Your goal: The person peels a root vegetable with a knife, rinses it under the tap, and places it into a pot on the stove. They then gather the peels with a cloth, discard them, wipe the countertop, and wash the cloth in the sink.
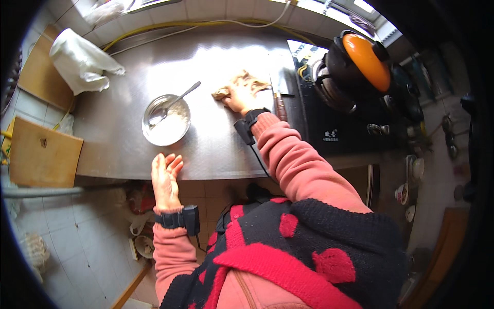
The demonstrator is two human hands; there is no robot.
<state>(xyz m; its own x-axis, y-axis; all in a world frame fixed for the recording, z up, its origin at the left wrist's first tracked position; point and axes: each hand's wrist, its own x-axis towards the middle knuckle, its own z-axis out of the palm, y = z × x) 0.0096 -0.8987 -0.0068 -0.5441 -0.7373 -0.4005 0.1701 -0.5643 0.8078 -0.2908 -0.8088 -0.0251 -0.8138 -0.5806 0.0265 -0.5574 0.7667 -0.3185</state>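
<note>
My right hand (pixel 240 99) presses on a crumpled tan cloth (pixel 247 82) on the metal countertop (pixel 216 154), its fingers closed over the near edge of the cloth. Just right of it lies a cleaver (pixel 281 106) with a brown wooden handle, the blade partly lost in glare. My left hand (pixel 166 175) is held palm up at the counter's front edge, fingers apart and slightly curled, holding nothing. Beyond it stands a steel bowl (pixel 144 127) with white, floury-looking contents and a metal spoon (pixel 189 89) leaning on its rim.
At right, a dark pot with an orange lid (pixel 366 61) stands on a black glass cooktop (pixel 328 143). A white plastic bag (pixel 79 61) and wooden boards (pixel 46 152) are at left. A yellow hose (pixel 170 24) runs along the tiled back wall.
</note>
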